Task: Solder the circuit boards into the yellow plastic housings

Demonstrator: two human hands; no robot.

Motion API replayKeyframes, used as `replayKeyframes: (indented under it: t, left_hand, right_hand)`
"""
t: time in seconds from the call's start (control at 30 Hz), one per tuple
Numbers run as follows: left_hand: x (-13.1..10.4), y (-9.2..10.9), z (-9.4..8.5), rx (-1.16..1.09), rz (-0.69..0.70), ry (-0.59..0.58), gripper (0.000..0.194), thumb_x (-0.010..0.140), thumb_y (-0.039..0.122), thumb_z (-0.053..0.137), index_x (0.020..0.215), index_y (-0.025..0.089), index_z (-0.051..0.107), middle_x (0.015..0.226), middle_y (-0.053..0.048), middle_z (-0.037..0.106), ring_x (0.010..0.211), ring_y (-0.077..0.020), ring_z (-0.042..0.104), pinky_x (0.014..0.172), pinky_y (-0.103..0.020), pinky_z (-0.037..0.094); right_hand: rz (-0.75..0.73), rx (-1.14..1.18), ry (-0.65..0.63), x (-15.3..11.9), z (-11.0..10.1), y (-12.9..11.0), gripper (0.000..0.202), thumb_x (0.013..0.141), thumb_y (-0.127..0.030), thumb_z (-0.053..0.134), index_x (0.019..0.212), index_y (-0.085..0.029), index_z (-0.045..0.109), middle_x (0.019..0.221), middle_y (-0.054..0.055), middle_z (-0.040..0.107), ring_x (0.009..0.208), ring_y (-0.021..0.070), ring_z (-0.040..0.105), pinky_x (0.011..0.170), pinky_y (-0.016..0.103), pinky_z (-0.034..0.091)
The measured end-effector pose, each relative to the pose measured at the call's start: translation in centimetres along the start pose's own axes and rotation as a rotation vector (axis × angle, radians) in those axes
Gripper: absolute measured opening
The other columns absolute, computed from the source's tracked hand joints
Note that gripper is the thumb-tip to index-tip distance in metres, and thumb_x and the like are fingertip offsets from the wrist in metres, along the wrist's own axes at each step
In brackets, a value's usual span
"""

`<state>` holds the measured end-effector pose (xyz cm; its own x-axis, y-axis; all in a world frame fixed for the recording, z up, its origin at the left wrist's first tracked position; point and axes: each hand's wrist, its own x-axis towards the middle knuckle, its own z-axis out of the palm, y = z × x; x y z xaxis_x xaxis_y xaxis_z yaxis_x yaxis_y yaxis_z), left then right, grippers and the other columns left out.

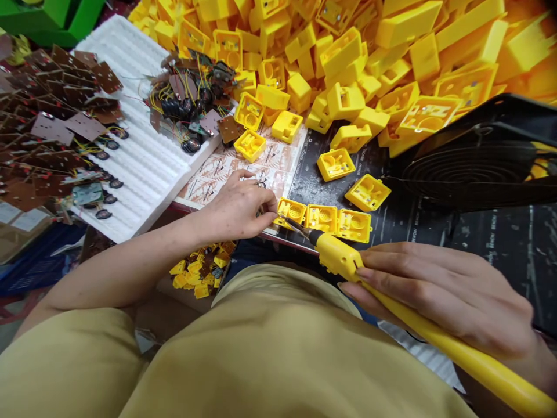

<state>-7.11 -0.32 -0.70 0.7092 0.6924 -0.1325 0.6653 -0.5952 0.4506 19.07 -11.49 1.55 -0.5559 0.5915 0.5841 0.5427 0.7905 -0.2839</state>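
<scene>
The yellow case (290,211) lies open side up on the worktop (500,244), at the left hand's fingertips and first in a row of three, with two more open cases (338,222) touching it on the side toward the right hand. The left hand (237,209) is curled down with its fingertips closed at the case's near edge; whether they pinch a small part there cannot be told. The right hand (439,302) is wrapped shut around the yellow handle of a soldering iron (348,264), whose dark metal tip reaches across to the case, right beside the left fingers.

The main risk, as I judge it, is that closeness: a small slip of the tip could touch the fingertips or scar the plastic wall. The long handle is gripped well back, so any wobble in the wrist grows at the tip. A nudge could also push the three cases out of line.

Beyond the left hand lies a white foam tray (143,157) with wired circuit boards (191,98); past both hands rises a heap of yellow housings (391,52), and a black fan (478,168) stands beyond the right hand.
</scene>
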Motion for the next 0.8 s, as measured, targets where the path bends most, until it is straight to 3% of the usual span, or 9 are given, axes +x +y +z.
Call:
replayKeyframes:
  t: [0.17,0.23,0.33,0.43,0.53,0.67,0.8]
  left_hand:
    - [0.2,0.3,-0.3,0.015,0.009,-0.011,0.014,0.081,0.020,0.057,0.078,0.019,0.071,0.076,0.000,0.075,0.073,-0.0160,0.063,0.109,-0.046,0.032]
    - [0.3,0.4,-0.5,0.024,-0.007,-0.024,0.014,0.081,0.020,0.058,0.078,0.020,0.071,0.076,0.000,0.075,0.075,-0.0164,0.063,0.108,-0.046,0.032]
    - [0.3,0.5,-0.8,0.038,-0.023,-0.050,0.013,0.082,0.022,0.059,0.078,0.020,0.071,0.077,0.000,0.075,0.076,-0.0168,0.063,0.109,-0.048,0.031]
    - [0.1,0.3,-0.9,-0.006,-0.009,-0.035,0.011,0.083,0.024,0.062,0.078,0.021,0.071,0.076,0.002,0.075,0.078,-0.0165,0.064,0.111,-0.048,0.029]
    - [0.0,-0.2,-0.6,-0.150,-0.050,0.035,0.011,0.084,0.028,0.064,0.079,0.022,0.072,0.079,0.003,0.077,0.080,-0.0156,0.067,0.111,-0.045,0.032]
    - [0.8,-0.4,-0.2,-0.239,-0.139,0.084,0.010,0.083,0.025,0.066,0.081,0.019,0.073,0.073,0.002,0.074,0.074,-0.0144,0.067,0.103,-0.039,0.040]
    - [1.5,-0.1,-0.3,-0.147,-0.157,0.052,0.007,0.081,0.023,0.067,0.080,0.018,0.073,0.074,0.001,0.074,0.075,-0.0158,0.068,0.104,-0.041,0.041]
  right_hand:
    - [0.166,0.006,-0.030,-1.2,-1.3,0.4,0.015,0.089,-0.020,0.073,0.096,-0.021,0.060,0.078,0.002,0.070,0.067,0.0100,0.068,0.062,0.018,0.059]
    - [0.215,0.007,0.017,-1.8,-1.5,0.6,0.006,0.094,-0.025,0.066,0.093,-0.022,0.060,0.075,0.002,0.068,0.063,0.0104,0.066,0.055,0.019,0.056]
    - [0.253,0.029,-0.009,-2.5,-1.5,1.1,0.005,0.093,-0.026,0.067,0.097,-0.025,0.063,0.079,0.002,0.070,0.061,0.0128,0.067,0.049,0.021,0.055]
    - [0.291,0.107,0.011,-3.2,-1.4,1.6,0.041,0.085,-0.018,0.076,0.121,-0.033,0.062,0.087,0.001,0.073,0.062,0.0154,0.069,0.048,0.022,0.057]
    - [0.304,0.064,0.056,-3.7,-0.9,1.7,0.069,0.086,-0.021,0.076,0.146,-0.035,0.046,0.090,0.003,0.075,0.064,0.0176,0.070,0.049,0.024,0.059]
    - [0.290,-0.049,0.032,-3.8,0.1,1.6,0.072,0.089,-0.033,0.073,0.151,-0.038,0.039,0.100,0.005,0.075,0.062,0.0206,0.071,0.047,0.028,0.060]
    - [0.278,-0.098,0.140,-3.1,0.5,1.1,0.067,0.084,-0.022,0.076,0.146,-0.029,0.050,0.094,0.006,0.076,0.062,0.0193,0.071,0.050,0.025,0.060]
